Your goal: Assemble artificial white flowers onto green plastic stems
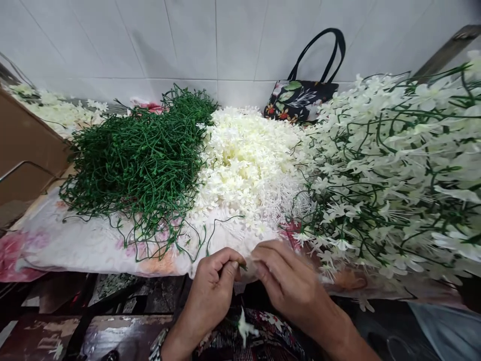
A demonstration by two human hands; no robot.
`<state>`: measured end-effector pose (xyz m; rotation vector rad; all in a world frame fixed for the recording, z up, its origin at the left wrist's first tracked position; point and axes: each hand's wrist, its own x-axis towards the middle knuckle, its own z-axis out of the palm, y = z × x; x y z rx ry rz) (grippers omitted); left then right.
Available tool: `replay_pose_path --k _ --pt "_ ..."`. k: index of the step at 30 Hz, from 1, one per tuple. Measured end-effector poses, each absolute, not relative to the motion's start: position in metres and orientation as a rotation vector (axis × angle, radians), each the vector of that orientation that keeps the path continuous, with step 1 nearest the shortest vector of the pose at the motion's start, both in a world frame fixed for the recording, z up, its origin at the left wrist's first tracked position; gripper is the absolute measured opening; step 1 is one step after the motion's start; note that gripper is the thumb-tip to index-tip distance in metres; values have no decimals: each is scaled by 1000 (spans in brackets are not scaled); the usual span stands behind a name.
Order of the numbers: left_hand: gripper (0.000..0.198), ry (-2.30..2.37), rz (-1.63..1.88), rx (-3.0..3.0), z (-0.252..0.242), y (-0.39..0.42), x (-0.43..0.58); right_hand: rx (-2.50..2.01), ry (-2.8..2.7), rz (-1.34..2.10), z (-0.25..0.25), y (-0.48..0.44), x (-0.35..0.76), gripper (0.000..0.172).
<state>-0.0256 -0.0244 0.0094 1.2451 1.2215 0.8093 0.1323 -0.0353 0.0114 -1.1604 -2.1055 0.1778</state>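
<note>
My left hand (pixel 213 287) is curled in a pinch on a thin green stem (pixel 243 267), whose lower part carries white blossoms (pixel 244 327) hanging over my lap. My right hand (pixel 287 281) is close beside it, fingers pressed together at the stem's tip, and what it pinches is too small to make out. Just beyond the hands lie a heap of bare green stems (pixel 141 160), a pile of loose white flower heads (pixel 246 165), and a mound of assembled white flower sprays (pixel 398 175).
A floral cloth (pixel 75 245) covers the work surface. A dark flowered handbag (pixel 300 98) leans on the white tiled wall at the back. More white flowers (pixel 56 110) lie at the far left beside a brown cardboard box (pixel 22 150).
</note>
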Motion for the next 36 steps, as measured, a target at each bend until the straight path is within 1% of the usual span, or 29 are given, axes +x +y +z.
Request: replay_pose_path --k 3,5,8,11,15,20,24,26,29,36 --pt "16 1252 870 1125 7 -20 -27 -1409 -2169 -144 10 -23 142 16" --pt "17 1234 876 1091 7 -19 -28 -1534 -2253 -287 8 -15 145 16" --pt "19 1200 858 1061 5 -19 -30 -1583 -2327 -393 4 -7 145 20" --pt "24 1180 859 1047 4 -19 -30 -1580 -2310 -422 3 -6 145 23" --pt "24 1126 935 1022 7 -15 -25 -1488 -2205 -320 8 -11 148 20" --pt "16 1130 1020 867 10 -11 -11 -1294 -1956 15 16 -20 146 15" --pt "21 1077 1104 735 12 -13 -3 -1194 -1862 238 18 -28 141 13" --pt "22 1031 1111 713 12 -15 -1 -1166 -1840 284 17 -31 139 14" --pt "17 1008 1115 704 11 -18 -1 -1127 -1846 280 15 -32 135 15" --pt "10 1106 1171 728 10 -21 -3 -1116 -1845 369 11 -32 130 14"
